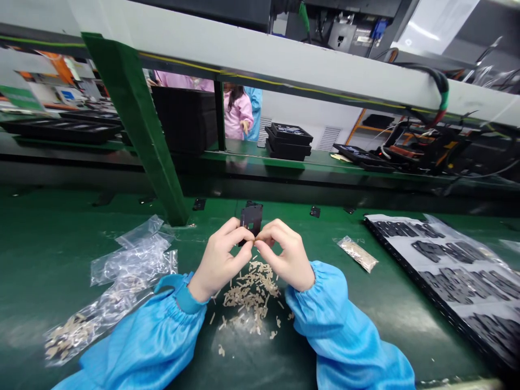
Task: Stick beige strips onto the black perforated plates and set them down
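My left hand point(219, 257) and my right hand point(286, 253) meet above the green work surface point(49, 244), both pinched closed on a small black plastic part point(251, 218) held upright between their fingertips. Directly below the hands lies a loose pile of small beige strips point(252, 295). Both arms wear blue sleeves.
Clear plastic bags point(134, 257), some holding beige pieces, lie at the left. A small bag of beige pieces point(357, 253) lies right of the hands. A black tray of dark parts point(459, 271) sits at the far right. A green post point(142, 141) stands ahead; a person in pink works beyond.
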### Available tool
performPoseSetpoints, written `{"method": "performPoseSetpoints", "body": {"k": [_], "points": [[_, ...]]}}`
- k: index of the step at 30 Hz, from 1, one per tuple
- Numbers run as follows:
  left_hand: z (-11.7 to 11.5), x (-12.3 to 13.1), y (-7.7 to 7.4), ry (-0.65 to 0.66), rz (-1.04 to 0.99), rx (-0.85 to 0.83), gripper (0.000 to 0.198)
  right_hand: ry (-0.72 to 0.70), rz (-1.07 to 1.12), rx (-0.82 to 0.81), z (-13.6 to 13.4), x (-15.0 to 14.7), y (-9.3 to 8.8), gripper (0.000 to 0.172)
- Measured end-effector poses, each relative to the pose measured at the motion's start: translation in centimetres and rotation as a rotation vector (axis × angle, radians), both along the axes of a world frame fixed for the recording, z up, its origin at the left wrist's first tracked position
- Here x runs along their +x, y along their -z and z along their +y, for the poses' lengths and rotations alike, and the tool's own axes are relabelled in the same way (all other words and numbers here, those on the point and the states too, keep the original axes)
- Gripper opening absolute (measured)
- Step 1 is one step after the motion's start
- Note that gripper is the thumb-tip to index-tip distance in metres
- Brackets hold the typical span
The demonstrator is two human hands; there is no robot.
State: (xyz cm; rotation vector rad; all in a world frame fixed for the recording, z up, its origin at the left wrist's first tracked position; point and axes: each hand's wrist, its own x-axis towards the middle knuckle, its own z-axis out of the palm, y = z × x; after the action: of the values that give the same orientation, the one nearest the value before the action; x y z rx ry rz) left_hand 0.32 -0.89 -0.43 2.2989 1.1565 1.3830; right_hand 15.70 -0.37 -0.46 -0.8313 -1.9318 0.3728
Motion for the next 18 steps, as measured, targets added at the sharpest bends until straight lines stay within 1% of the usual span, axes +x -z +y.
{"method": "performPoseSetpoints", "body": {"k": [4, 6, 8, 11, 13, 15, 18], "points": [[0.2, 0.0, -0.2, -0.011, -0.019, -0.036, 0.015, -0.019, -0.005, 0.019, 0.3, 0.4, -0.2, 0.010], [0.5, -0.3, -0.1, -0.026, -0.061, -0.092, 0.015, -0.001, -0.017, 0.039, 0.3, 0.7, -0.4, 0.012], [0.9, -0.8, 0.1, -0.018, -0.140, -0.181, 0.017, 0.042, -0.078, 0.095, 0.4, 1.1, -0.5, 0.015], [1.5, -1.2, 0.5, 0.067, -0.317, -0.340, 0.018, 0.103, -0.289, 0.255, 0.5, 1.3, -0.4, 0.019], [1.6, -1.2, 0.8, 0.129, -0.407, -0.420, 0.016, 0.123, -0.387, 0.352, 0.5, 1.2, -0.1, 0.015], [1.5, -1.1, 0.8, 0.173, -0.428, -0.462, 0.015, 0.122, -0.388, 0.404, 0.5, 1.0, 0.1, 0.015], [1.0, -0.7, 0.6, 0.228, -0.394, -0.486, 0.018, 0.135, -0.314, 0.424, 0.3, 0.7, 0.3, 0.016]]}}
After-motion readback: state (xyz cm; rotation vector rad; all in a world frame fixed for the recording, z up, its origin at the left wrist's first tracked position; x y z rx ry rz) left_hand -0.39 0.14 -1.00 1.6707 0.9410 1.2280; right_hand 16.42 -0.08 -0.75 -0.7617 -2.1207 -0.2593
